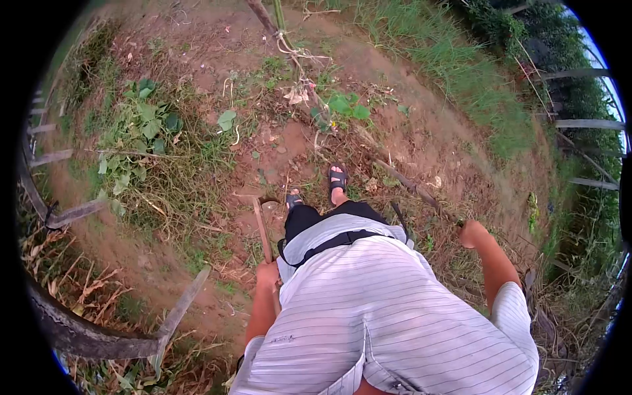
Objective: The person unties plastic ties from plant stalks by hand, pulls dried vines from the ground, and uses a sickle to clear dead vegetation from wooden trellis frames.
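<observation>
My left hand [266, 273] is closed around the wooden handle of a tool [262, 230] beside my left hip. At its far end is a dark, curved head, close to my left foot; its exact kind is unclear. Out to the right, my right hand [473, 234] is closed on the near end of a long wooden stick [421, 192]. The stick slants away to the upper left, past my feet. Dried vine [304, 69] and a few green leaves [347, 105] hang about its farther part.
A heap of pulled vines and leaves [155, 151] lies on the soil to the left. Wooden fence rails [181, 309] stand at the left edge, more rails [589, 124] at the right. Tall grass [434, 59] grows at the upper right. My sandalled feet [337, 178] stand on bare soil.
</observation>
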The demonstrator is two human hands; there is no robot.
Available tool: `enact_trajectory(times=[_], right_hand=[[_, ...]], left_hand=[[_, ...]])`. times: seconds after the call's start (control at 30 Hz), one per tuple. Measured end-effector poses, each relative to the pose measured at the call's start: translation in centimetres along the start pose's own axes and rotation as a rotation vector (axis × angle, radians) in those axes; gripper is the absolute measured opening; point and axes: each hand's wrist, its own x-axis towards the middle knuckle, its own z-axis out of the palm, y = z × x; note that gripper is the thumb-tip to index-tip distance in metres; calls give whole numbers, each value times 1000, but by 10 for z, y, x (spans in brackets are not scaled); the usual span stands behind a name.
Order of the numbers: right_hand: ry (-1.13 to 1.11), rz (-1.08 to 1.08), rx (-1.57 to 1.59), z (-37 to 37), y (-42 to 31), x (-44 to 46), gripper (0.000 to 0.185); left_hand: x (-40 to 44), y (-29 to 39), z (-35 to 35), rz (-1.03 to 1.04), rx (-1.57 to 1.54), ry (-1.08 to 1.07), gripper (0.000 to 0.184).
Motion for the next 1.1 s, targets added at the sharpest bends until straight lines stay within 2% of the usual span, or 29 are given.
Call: enact_trajectory(times=[0.07,0.13,0.17,0.27,0.3,0.37,0.47,0.5,0.53,0.6,0.67,0.73,0.8,0.9,1.0,1.1], right_hand=[[-30,-12,0,8,-15,-7,48],[30,51,74,-8,-52,-41,48],[29,62,112,0,-64,-47,48],[-40,48,114,18,-91,-62,46],[-49,18,96,24,-104,-71,42],[-52,-8,74,54,-118,-74,29],[-95,-89,15,104,-128,-75,34],[-134,-31,2,109,-136,-83,30],[-119,-11,23,117,-140,-90,30],[-79,-120,-67,140,-145,-96,28],[-7,-69,-68,170,-155,-90,27],[61,-41,-77,183,-160,-91,26],[63,-113,-108,178,-162,-123,25],[158,-81,-56,184,-155,-150,25],[344,-30,-121,193,-142,-190,22],[333,16,-125,204,-135,-232,24]], left_hand=[[12,2,-26,44,113,23,10],[30,7,-59,129,-15,-125,11],[54,1,-78,190,76,-135,11],[34,45,-108,284,160,-232,14],[8,63,-108,335,164,-173,16],[11,67,-121,390,194,-210,16],[-11,81,-122,458,232,-271,17],[-20,81,-121,485,273,-274,17],[-23,80,-119,515,315,-281,17],[-23,69,-115,597,315,-306,17],[-35,59,-114,703,351,-306,17],[-57,52,-112,708,335,-323,17],[-66,41,-115,725,214,-511,17],[-107,45,-105,770,248,-575,18],[-128,54,-85,874,402,-620,19],[-157,56,-53,1050,746,-589,21]])
